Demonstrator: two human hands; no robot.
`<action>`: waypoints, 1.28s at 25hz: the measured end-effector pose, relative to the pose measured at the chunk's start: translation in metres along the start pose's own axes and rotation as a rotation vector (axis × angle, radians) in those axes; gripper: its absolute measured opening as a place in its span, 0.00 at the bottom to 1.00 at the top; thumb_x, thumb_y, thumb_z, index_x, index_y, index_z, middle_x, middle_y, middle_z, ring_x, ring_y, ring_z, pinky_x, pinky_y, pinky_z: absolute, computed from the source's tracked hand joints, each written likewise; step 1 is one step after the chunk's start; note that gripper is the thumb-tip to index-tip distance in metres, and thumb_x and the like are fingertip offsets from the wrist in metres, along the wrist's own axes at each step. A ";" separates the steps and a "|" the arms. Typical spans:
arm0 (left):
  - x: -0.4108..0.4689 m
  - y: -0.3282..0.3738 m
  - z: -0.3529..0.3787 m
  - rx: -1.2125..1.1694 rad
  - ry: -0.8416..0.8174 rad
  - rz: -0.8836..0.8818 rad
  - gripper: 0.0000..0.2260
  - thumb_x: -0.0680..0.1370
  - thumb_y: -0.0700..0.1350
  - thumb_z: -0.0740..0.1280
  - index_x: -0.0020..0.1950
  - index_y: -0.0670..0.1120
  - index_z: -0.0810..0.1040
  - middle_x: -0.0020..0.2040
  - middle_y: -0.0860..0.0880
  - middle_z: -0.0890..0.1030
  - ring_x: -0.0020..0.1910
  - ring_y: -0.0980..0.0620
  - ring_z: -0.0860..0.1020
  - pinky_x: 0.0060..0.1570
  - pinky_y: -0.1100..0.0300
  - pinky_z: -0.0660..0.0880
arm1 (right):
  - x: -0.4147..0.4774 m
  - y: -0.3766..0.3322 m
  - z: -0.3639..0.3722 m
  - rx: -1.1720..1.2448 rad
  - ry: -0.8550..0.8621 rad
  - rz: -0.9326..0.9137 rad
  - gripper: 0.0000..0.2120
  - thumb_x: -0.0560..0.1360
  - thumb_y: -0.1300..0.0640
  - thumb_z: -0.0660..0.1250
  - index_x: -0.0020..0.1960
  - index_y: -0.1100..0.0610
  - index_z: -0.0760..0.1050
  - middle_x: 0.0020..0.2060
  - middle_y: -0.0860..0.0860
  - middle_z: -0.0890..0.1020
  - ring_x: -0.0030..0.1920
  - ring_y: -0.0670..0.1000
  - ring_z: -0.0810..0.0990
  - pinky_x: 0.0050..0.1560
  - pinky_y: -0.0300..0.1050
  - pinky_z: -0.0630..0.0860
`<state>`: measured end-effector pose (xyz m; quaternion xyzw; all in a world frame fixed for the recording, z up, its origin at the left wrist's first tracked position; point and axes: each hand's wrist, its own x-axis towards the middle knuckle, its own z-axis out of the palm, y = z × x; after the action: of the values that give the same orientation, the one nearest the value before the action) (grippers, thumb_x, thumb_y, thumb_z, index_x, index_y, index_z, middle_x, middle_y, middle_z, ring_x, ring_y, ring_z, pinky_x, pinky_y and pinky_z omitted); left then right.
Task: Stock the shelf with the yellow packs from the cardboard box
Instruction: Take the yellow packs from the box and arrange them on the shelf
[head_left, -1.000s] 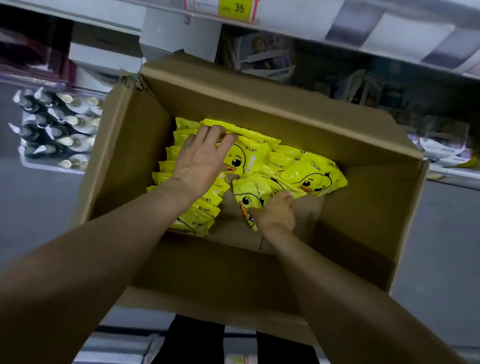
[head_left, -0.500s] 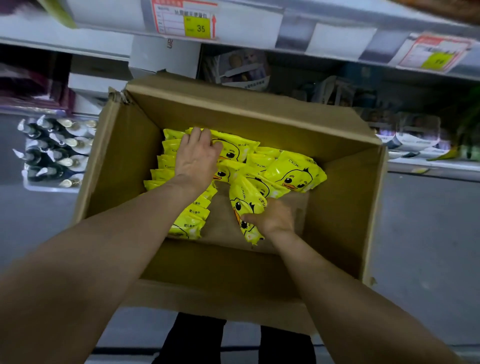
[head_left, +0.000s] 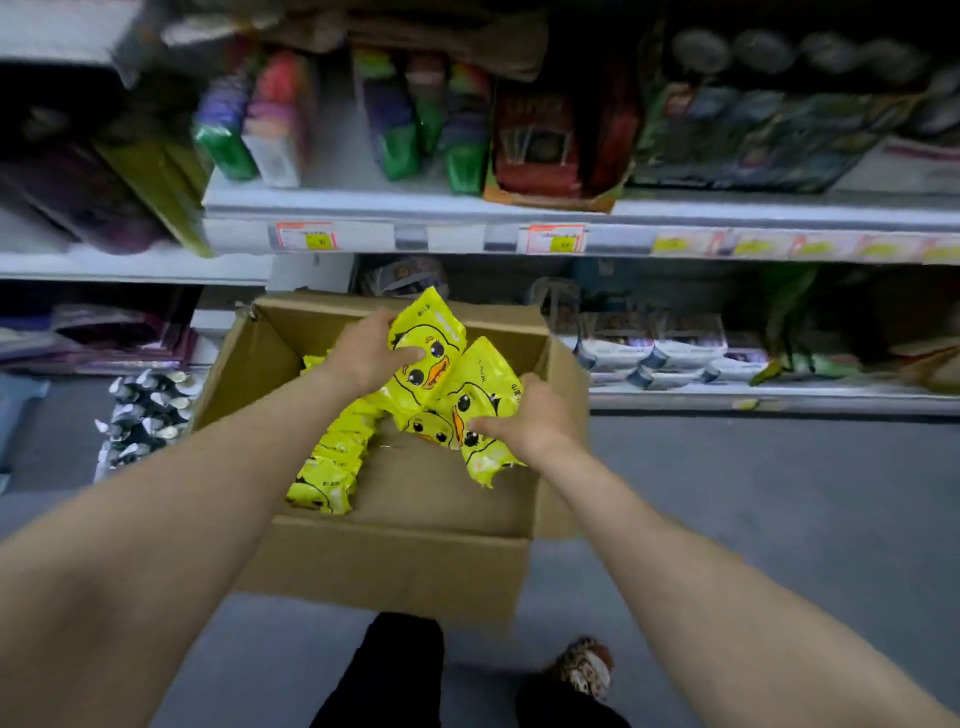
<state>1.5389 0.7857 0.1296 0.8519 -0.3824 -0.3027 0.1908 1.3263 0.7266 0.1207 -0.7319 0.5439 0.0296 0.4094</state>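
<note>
The shelving (head_left: 467, 208) is running across the whole upper half of the view, from nine o'clock to three o'clock, and its tiers are carrying blurred coloured goods; no yellow pack is showing on any tier. The grey floor (head_left: 753, 519) is taking up the lower half. The cardboard box (head_left: 395, 561) is sitting open on that floor at the centre, just in front of the lowest tier.

Inside the box, a row of yellow packs (head_left: 332, 467) is standing on edge along the wall at nine o'clock, while the bottom towards three o'clock is lying bare. Above the box's middle, a few duck-printed packs are being raised clear of the row. The upper pack (head_left: 431, 338) is tilting towards twelve o'clock, and the lower pack (head_left: 488, 389) is hanging towards four o'clock with another tucked beside it.

The left hand (head_left: 363, 353) is gripping the upper pack, its fingers curling across the printed face. The right hand (head_left: 530, 421) is gripping the lower pack from the three o'clock side, fingers wrapping over its front.

As a judgement, the task is sitting at the lift-out step: this handful is waiting to go up to a tier, and the standing row is remaining to be moved after it.
</note>
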 end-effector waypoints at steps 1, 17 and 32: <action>-0.011 0.026 -0.005 -0.005 0.004 0.020 0.28 0.71 0.51 0.77 0.66 0.43 0.72 0.62 0.43 0.79 0.62 0.43 0.76 0.52 0.57 0.69 | -0.009 0.006 -0.027 -0.007 0.040 -0.045 0.31 0.63 0.42 0.80 0.58 0.54 0.73 0.48 0.49 0.80 0.55 0.55 0.79 0.46 0.45 0.72; -0.140 0.436 -0.026 0.309 0.087 0.514 0.30 0.65 0.54 0.80 0.62 0.45 0.76 0.58 0.46 0.80 0.54 0.46 0.77 0.49 0.57 0.71 | -0.137 0.160 -0.403 -0.103 0.513 -0.208 0.27 0.65 0.42 0.79 0.55 0.53 0.71 0.49 0.51 0.81 0.54 0.57 0.79 0.45 0.49 0.73; -0.018 0.720 0.013 0.346 0.092 0.718 0.28 0.64 0.52 0.81 0.61 0.47 0.76 0.57 0.48 0.80 0.53 0.47 0.78 0.52 0.56 0.75 | -0.057 0.246 -0.667 -0.152 0.739 -0.153 0.29 0.63 0.41 0.79 0.58 0.50 0.73 0.49 0.49 0.82 0.51 0.54 0.80 0.49 0.48 0.77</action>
<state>1.1351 0.3412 0.5271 0.6963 -0.6922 -0.1094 0.1552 0.8330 0.3317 0.4512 -0.7600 0.5949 -0.2265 0.1311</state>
